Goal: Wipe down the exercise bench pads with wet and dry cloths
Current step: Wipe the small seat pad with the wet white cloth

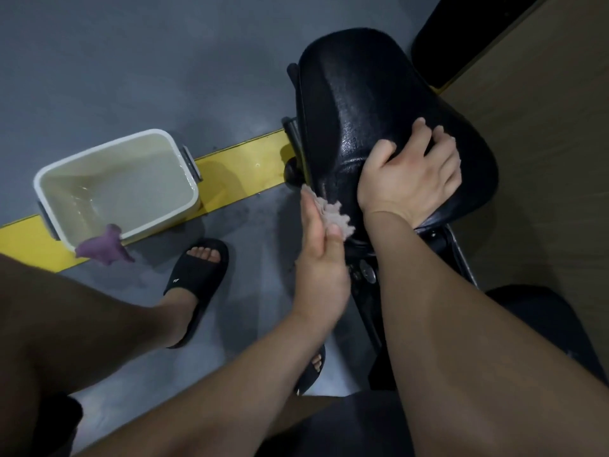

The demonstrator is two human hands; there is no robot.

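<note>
Here the left hand (321,255) pinches a pinkish cloth (333,214) against the pad (362,94), right hand (408,173) spread open on top.

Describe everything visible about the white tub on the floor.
The white tub is rectangular with rounded corners, plastic-looking, with dark handles at both short ends. It stands upright on the grey floor, straddling the yellow stripe, left of the bench pad. Shallow water lies inside. A purple cloth hangs over its near rim.
</note>
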